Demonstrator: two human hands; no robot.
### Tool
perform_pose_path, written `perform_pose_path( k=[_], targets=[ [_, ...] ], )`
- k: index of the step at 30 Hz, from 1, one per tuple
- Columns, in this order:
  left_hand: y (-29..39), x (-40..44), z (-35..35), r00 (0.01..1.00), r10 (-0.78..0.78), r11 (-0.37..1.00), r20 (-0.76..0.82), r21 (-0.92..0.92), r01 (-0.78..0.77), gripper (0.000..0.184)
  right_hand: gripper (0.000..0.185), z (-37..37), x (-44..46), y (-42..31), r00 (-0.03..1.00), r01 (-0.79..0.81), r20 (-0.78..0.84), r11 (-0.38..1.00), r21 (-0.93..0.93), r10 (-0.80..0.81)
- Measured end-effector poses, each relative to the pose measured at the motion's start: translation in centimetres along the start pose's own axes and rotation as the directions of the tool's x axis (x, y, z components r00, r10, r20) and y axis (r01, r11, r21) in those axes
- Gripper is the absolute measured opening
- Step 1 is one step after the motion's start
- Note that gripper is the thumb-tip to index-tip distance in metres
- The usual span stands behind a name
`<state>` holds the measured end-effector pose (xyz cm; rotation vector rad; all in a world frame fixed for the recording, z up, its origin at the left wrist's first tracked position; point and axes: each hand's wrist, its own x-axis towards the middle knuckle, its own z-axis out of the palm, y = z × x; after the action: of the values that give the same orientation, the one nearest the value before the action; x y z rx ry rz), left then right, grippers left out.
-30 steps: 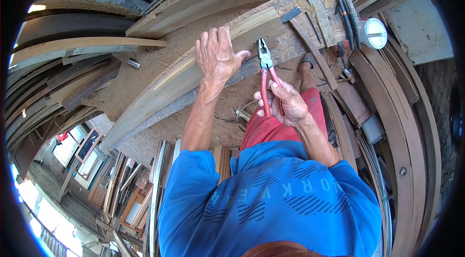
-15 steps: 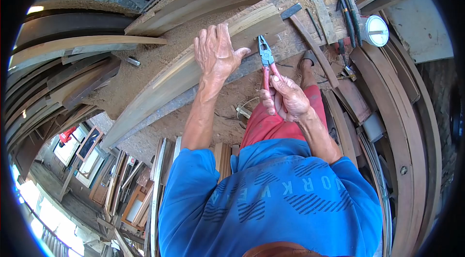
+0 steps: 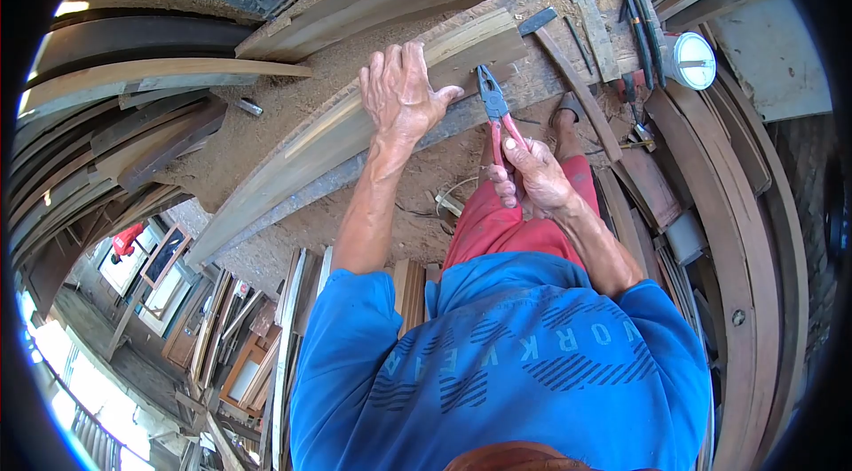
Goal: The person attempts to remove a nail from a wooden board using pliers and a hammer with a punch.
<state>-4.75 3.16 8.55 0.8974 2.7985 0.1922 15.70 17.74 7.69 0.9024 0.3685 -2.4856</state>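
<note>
My left hand (image 3: 398, 94) is on a long wooden board (image 3: 351, 134) lying along the workbench, its fingers bent over the board's upper edge and its thumb pointing right along the near face. In my right hand (image 3: 538, 174) is a pair of combination pliers (image 3: 493, 102) with red handles. Its metal jaws point away from me and reach the near face of the board, close to the right end. Whether the jaws grip anything there is too small to tell. My right fingers are wrapped round the handles and partly hide them.
A hammer (image 3: 568, 80) lies across the bench (image 3: 541, 85) right of the board. Beyond it are a thin dark rod (image 3: 578, 45), a flat wooden strip (image 3: 589, 23), long-handled pincers (image 3: 641, 23) and a white-lidded can (image 3: 694, 61). Stacked planks (image 3: 754, 231) stand at right. A red-clad person (image 3: 127, 240) is far left.
The pliers have tilted slightly, with their handles and my right hand shifting a little to the right. My left hand keeps its place on the board.
</note>
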Motion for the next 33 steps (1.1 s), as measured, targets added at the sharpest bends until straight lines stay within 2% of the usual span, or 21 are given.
perform_pose_path(
  k=[6, 9, 12, 15, 18, 21, 24, 27, 30, 33],
  targets=[
    [0.1, 0.1, -0.1, 1.000, -0.014, 1.000, 0.015, 0.015, 0.013, 0.084, 0.036, 0.6, 0.0, -0.2, 0.998, -0.057, 0.042, 0.985, 0.163, 0.050],
    [0.1, 0.2, 0.0, 1.000, -0.012, 1.000, 0.012, 0.019, 0.012, 0.085, 0.037, 0.4, 0.0, -0.5, 0.999, -0.032, 0.013, 0.999, 0.041, 0.031],
    [0.0, 0.2, -0.1, 1.000, -0.016, 1.000, 0.019, 0.009, 0.016, 0.085, 0.037, -0.3, 0.0, -0.8, 0.998, 0.026, -0.042, 0.976, -0.218, -0.036],
    [-0.1, 0.1, 0.0, 1.000, 0.004, 1.000, -0.003, 0.000, -0.004, 0.085, 0.036, 0.5, -0.1, -0.6, 1.000, -0.024, 0.013, 0.998, 0.061, 0.023],
    [-0.2, 0.1, 0.1, 1.000, 0.006, 1.000, -0.010, 0.003, -0.006, 0.085, 0.034, 0.2, -0.1, -0.5, 0.998, -0.046, 0.053, 0.991, 0.129, 0.039],
    [-0.2, 0.1, 0.2, 1.000, 0.014, 1.000, -0.022, 0.002, -0.014, 0.085, 0.031, 0.0, -0.1, -1.0, 1.000, -0.029, 0.011, 0.998, 0.046, 0.029],
    [0.0, 0.0, -0.1, 1.000, -0.004, 1.000, 0.003, 0.008, 0.004, 0.086, 0.029, 0.5, -0.3, -1.6, 0.999, -0.036, -0.002, 0.994, 0.105, 0.037],
    [0.2, -0.2, 0.2, 1.000, 0.003, 1.000, -0.019, 0.017, -0.003, 0.086, 0.029, 0.3, -0.1, -1.8, 0.993, -0.083, -0.082, 0.995, 0.050, 0.087],
    [0.2, -0.2, 0.0, 1.000, 0.005, 1.000, -0.022, 0.014, -0.005, 0.085, 0.031, -2.1, 1.1, -1.0, 0.986, -0.043, 0.159, 0.999, -0.016, 0.045],
    [0.2, -0.1, 0.1, 1.000, 0.001, 1.000, -0.018, 0.021, -0.001, 0.086, 0.033, -1.0, 1.1, -0.5, 0.997, -0.074, 0.032, 0.997, 0.006, 0.074]
  ],
)
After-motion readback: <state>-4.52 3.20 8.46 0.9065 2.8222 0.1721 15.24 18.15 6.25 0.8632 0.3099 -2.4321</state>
